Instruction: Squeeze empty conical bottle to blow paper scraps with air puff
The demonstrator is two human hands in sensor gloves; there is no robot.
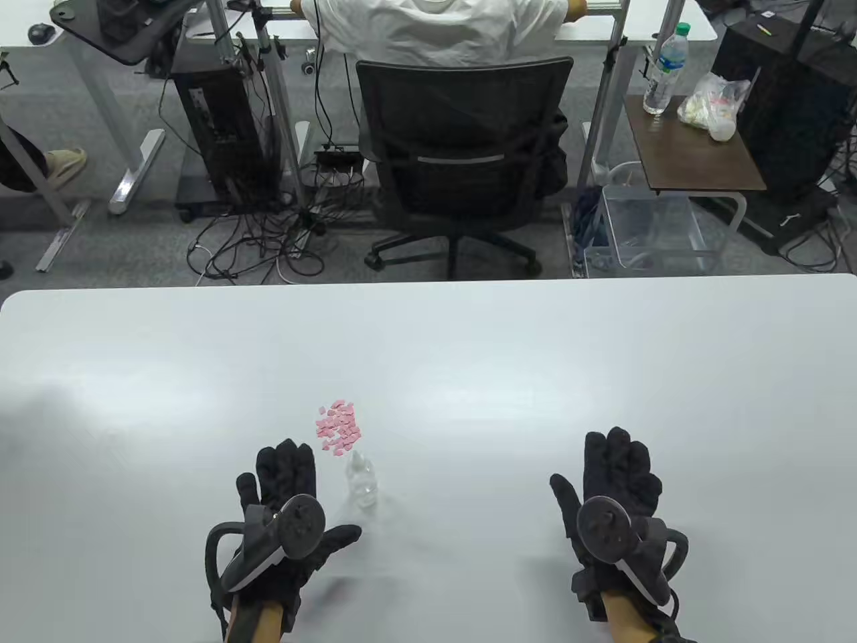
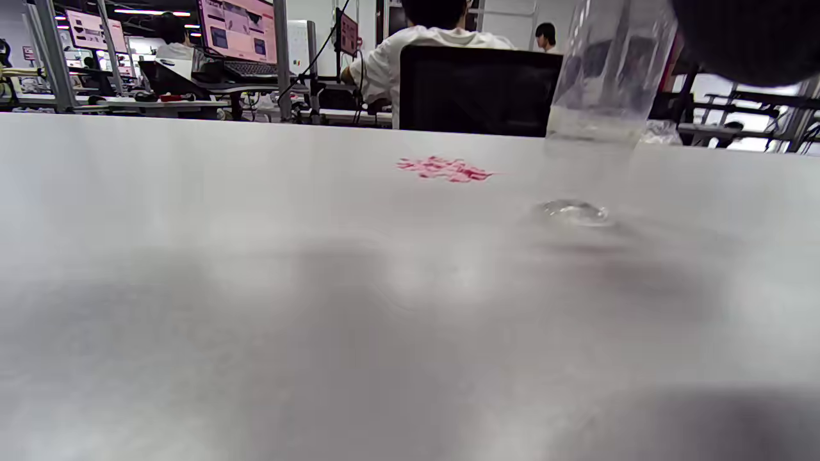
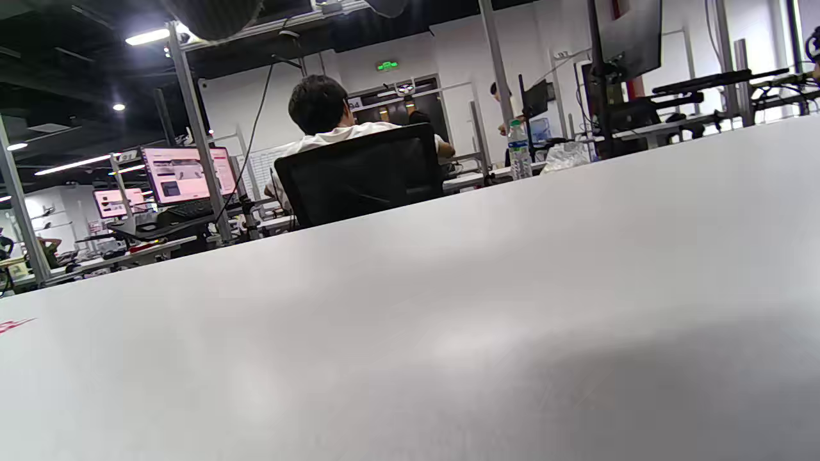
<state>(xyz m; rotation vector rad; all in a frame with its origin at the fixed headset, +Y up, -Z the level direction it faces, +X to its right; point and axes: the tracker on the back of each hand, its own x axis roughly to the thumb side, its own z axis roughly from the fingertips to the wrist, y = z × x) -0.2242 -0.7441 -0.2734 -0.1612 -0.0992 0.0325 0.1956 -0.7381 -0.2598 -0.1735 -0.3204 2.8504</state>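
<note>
A clear conical bottle [image 1: 362, 482] stands upright on the white table, just right of my left hand [image 1: 288, 489]. It also shows in the left wrist view [image 2: 596, 102] at the upper right. A small heap of pink paper scraps [image 1: 339, 426] lies just beyond the bottle, and it also shows in the left wrist view [image 2: 444, 169]. My left hand lies flat and open, not touching the bottle. My right hand [image 1: 619, 482] lies flat and open far to the right, holding nothing.
The white table [image 1: 602, 375] spreads wide around the hands. Its far edge runs across the middle of the table view. Beyond it stand a black office chair [image 1: 462, 154] with a seated person, and a small side table [image 1: 689, 147].
</note>
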